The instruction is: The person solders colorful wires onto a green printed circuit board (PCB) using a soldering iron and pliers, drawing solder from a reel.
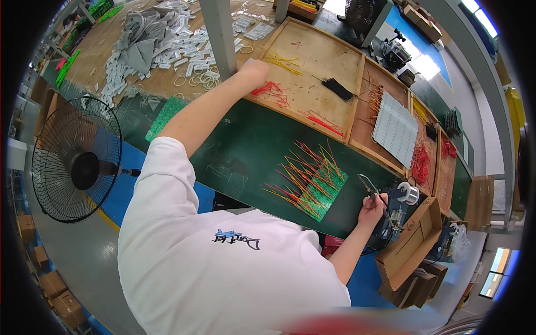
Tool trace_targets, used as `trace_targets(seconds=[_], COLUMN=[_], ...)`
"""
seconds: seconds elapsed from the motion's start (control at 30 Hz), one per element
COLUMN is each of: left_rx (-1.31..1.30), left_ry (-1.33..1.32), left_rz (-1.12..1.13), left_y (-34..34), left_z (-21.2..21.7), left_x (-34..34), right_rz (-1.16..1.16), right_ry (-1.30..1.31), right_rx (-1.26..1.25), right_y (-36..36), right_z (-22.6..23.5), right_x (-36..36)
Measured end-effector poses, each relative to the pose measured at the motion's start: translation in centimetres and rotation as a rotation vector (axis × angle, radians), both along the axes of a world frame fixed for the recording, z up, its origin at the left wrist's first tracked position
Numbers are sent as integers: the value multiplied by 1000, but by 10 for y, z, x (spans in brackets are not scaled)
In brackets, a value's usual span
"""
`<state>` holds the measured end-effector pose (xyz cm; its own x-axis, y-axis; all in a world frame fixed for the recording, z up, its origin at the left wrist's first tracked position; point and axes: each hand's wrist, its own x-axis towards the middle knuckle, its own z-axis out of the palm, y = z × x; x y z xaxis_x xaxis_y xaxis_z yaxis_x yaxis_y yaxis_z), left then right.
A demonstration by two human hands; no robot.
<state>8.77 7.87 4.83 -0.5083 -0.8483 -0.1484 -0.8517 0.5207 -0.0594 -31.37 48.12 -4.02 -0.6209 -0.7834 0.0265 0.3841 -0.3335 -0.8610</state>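
On the worktable, before the person, lies a board with wires across it. Ahead of it stands a tray with wire bundles inside, the left hand at its left edge. To that tray's right, a panel lies on another tray. Right of the board, the right hand holds a soldering iron; a spool sits farther right, a box below it. A fan stands left of the person

Dark green workbench beneath wired green board, shallow wooden trays
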Motion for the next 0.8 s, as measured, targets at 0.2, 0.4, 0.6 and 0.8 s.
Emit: trace_targets(seconds=[0.2,0.4,0.6,0.8], left_rx=[-44,126,167,61], left_ry=[-20,-243,-236,-35], left_rz=[109,158,172,141], left_y=[1,13,16,3], left_z=[0,12,-2,-8], left_x=[-3,-12,-24,-8], right_rz=[-2,-16,-28,-24], right_ry=[-18,-32,-53,-49], right_rx=[-28,-14,-31,-42], right_y=[1,0,1,1], right_z=[-6,-5,-6,-6], right_x=[-6,-5,-6,-5])
